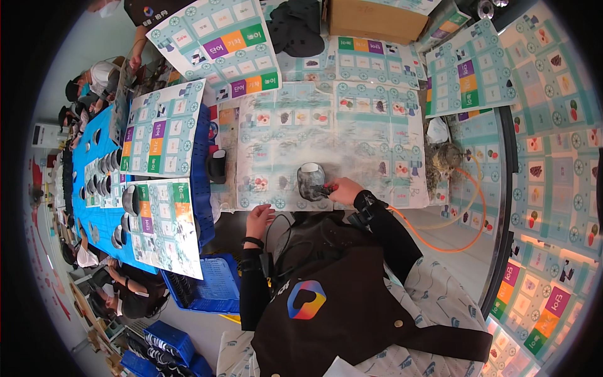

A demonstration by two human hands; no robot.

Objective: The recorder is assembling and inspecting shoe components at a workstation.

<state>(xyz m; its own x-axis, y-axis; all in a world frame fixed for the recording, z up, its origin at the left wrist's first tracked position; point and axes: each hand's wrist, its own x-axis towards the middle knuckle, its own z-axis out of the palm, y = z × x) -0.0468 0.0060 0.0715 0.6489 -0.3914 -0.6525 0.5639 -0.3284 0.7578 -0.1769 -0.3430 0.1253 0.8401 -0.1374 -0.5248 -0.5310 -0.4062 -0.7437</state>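
My right hand [344, 190] is closed around a small dark tool [325, 190] with a bit of red by the fingers; its exact kind is hard to make out. Against the tool's far end is a dark grey rounded piece [310, 183] with a pale patch on top, above the front part of the paper-covered worktable [286, 141]. Off the table's front edge, to the left of that piece, my left hand [259, 220] holds nothing, its fingers loosely stretched toward the right. A whitish, powdery haze covers the printed sheets around the piece.
An orange hose [440, 250] loops at the right of the table. To the left stand blue crates [207, 286] and a blue table [94, 147] with several dark rounded pieces. A cardboard box [377, 22] and printed boards [213, 41] border the back. Other people work at far left.
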